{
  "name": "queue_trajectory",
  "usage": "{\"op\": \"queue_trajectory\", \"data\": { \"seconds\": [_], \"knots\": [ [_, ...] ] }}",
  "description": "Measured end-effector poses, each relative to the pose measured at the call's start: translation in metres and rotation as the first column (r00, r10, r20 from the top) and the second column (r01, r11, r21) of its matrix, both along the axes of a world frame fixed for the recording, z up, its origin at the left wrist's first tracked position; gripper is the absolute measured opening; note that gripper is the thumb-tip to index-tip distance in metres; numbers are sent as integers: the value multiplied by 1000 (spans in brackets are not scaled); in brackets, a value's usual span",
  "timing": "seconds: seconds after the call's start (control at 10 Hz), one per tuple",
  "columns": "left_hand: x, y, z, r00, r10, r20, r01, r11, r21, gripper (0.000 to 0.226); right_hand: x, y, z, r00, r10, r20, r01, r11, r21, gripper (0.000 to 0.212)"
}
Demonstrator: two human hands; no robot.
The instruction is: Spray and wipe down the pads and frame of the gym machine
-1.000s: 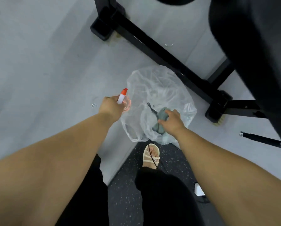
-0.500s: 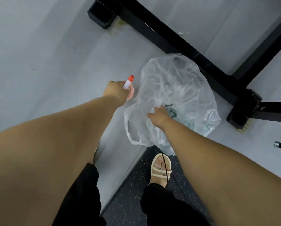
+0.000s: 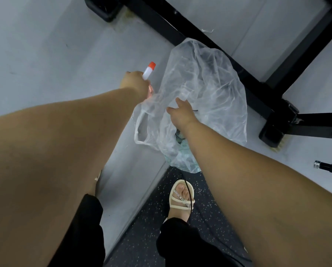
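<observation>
Left hand (image 3: pixel 136 84) curled round spray bottle (image 3: pixel 149 71), just left of plastic bag (image 3: pixel 209 83); right hand (image 3: pixel 182 112) spread, empty, resting on the bag; bottle probably light, rigid, slick when wet; best gripped firmly at the neck.

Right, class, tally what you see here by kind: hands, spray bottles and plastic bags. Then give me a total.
Hands: 2, the left hand and the right hand
Spray bottle: 1
Plastic bag: 1
Total: 4
</observation>
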State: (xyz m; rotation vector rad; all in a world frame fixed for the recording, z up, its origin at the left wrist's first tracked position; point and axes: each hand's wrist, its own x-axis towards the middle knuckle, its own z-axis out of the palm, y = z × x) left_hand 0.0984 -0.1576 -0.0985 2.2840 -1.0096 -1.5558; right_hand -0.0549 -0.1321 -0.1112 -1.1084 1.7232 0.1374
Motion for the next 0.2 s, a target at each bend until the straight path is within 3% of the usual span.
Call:
{"op": "queue_trajectory", "data": {
  "seconds": [0.1,0.2],
  "knots": [
    [-5,-1,21,999,35,-33,-34,999,40,36,1,1,5,999,-26,27,26,1000,-8,55],
    [-4,-2,30,999,-34,-11,35,999,30,36,3,3,18,999,-36,25,36,999,-33,52]
  ]
}}
